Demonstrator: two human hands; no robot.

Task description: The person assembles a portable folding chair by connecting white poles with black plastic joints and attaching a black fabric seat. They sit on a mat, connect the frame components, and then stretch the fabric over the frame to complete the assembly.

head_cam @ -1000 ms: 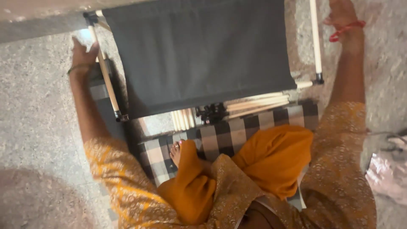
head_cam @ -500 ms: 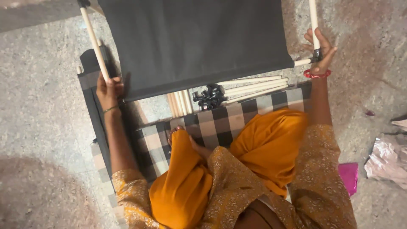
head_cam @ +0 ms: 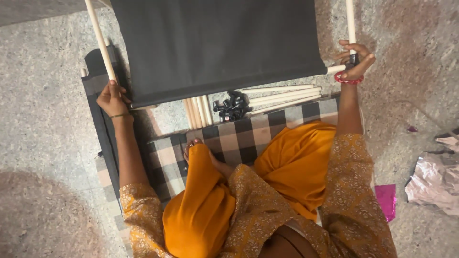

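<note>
I sit cross-legged on a checked mat (head_cam: 239, 138) and hold up a frame of pale wooden rods with a dark grey fabric panel (head_cam: 215, 43) stretched across it. My left hand (head_cam: 113, 99) grips the left rod (head_cam: 100, 40) near the panel's lower corner. My right hand (head_cam: 355, 61) holds the right rod (head_cam: 350, 21) at a black corner joint. Under the panel lie loose wooden rods (head_cam: 279, 94) and a pile of small black connectors (head_cam: 232, 106) on the floor.
A second dark fabric piece (head_cam: 98, 119) lies along the mat's left side. Crumpled pinkish wrapping (head_cam: 435, 179) and a magenta scrap (head_cam: 385, 200) sit on the speckled stone floor at the right. My bare foot (head_cam: 191, 145) rests on the mat.
The frame has come nearer to me and my hands have slid down the rods to the panel's lower corners. The view has shifted slightly with it.
</note>
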